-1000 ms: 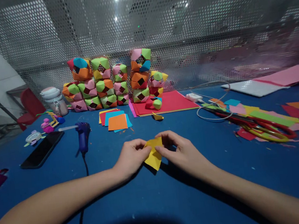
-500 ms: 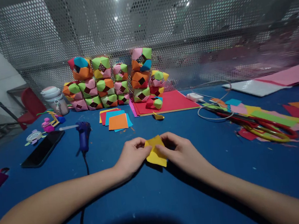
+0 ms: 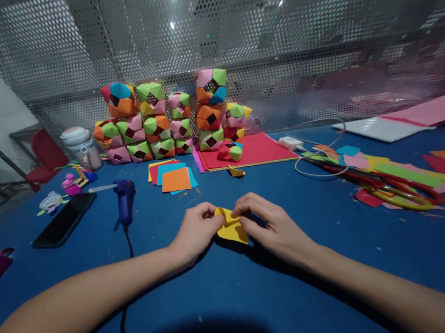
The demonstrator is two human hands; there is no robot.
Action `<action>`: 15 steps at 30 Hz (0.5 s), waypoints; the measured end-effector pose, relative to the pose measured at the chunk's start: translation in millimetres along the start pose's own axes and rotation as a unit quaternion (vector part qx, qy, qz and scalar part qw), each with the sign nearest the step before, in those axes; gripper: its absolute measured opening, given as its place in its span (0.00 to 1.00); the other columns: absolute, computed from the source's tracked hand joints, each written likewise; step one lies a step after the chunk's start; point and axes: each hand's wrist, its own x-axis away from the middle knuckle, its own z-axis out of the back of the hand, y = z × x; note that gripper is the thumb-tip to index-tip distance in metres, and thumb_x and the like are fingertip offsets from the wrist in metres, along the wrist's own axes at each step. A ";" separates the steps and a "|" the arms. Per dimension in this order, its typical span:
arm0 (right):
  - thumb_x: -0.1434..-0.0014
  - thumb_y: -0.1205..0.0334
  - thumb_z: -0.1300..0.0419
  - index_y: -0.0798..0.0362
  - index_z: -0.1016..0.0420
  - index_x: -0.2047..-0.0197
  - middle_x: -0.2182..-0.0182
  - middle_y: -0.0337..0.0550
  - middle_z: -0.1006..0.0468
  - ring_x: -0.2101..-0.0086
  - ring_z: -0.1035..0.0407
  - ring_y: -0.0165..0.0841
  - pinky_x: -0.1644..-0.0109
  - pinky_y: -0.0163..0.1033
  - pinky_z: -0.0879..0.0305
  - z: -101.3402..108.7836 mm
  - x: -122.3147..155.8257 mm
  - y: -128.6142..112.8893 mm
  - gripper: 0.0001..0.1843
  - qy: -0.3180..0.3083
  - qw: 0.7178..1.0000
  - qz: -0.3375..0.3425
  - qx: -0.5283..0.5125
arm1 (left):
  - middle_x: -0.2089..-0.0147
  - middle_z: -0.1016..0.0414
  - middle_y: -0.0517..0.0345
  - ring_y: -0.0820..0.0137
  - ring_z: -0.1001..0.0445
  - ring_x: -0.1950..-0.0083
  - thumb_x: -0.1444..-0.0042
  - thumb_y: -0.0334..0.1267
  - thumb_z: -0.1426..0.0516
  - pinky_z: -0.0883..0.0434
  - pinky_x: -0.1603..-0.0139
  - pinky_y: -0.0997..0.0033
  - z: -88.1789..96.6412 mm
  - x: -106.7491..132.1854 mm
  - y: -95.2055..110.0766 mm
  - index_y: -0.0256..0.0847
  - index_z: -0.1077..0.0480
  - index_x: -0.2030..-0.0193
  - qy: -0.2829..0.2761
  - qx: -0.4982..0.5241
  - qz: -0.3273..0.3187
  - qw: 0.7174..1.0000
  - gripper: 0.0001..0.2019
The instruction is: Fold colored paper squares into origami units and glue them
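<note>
A small yellow sheet of paper is held just above the blue table, with a crease and its upper edge partly bent over. My left hand pinches its left side between thumb and fingers. At the upper right edge, my right hand has its index finger and thumb closed on the paper. Beyond the hands lies a small curved yellow piece of paper. A pile of coloured paper squares, orange on top, rests to the left of it.
Stacked folded-paper cubes line the back beside red sheets. Scissors lie among paper scraps and a white cable on the right. A blue glue gun, its cord, and a phone are on the left.
The yellow paper's upper edge has bent over toward me. My right hand's fingers have shifted up to that edge, and the thumb has moved off the paper's middle. My left hand keeps its pinch.
</note>
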 end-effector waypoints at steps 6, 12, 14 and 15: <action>0.45 0.61 0.45 0.53 0.33 0.67 0.72 0.39 0.29 0.71 0.34 0.30 0.67 0.35 0.37 -0.4 -1.0 4.4 0.05 0.004 0.990 -0.126 -0.056 | 0.76 0.37 0.64 0.77 0.39 0.73 0.54 0.34 0.46 0.41 0.73 0.77 0.1 -0.2 -1.5 0.36 0.35 0.75 -0.013 -0.009 -0.017 1.000 0.04; 0.44 0.57 0.47 0.54 0.26 0.63 0.69 0.42 0.24 0.68 0.31 0.32 0.65 0.36 0.36 0.7 -3.4 4.9 0.12 -0.052 0.980 -0.173 -0.078 | 0.75 0.36 0.64 0.76 0.38 0.73 0.53 0.35 0.46 0.40 0.72 0.77 0.8 -0.9 -2.0 0.36 0.34 0.73 -0.015 -0.014 -0.019 1.000 0.04; 0.45 0.58 0.46 0.54 0.25 0.66 0.69 0.42 0.23 0.68 0.31 0.33 0.65 0.37 0.36 2.3 -4.4 2.6 0.12 -0.050 0.983 -0.169 -0.059 | 0.75 0.36 0.64 0.76 0.38 0.73 0.53 0.35 0.46 0.41 0.72 0.77 0.7 -0.7 -1.1 0.36 0.33 0.73 -0.014 -0.015 -0.015 1.000 0.05; 0.45 0.58 0.46 0.53 0.24 0.66 0.70 0.42 0.23 0.68 0.31 0.33 0.65 0.37 0.36 2.9 -4.7 1.8 0.11 -0.043 0.984 -0.167 -0.052 | 0.75 0.36 0.64 0.76 0.38 0.73 0.53 0.35 0.46 0.41 0.72 0.77 0.5 -0.6 -0.6 0.36 0.33 0.73 -0.014 -0.016 -0.013 1.000 0.05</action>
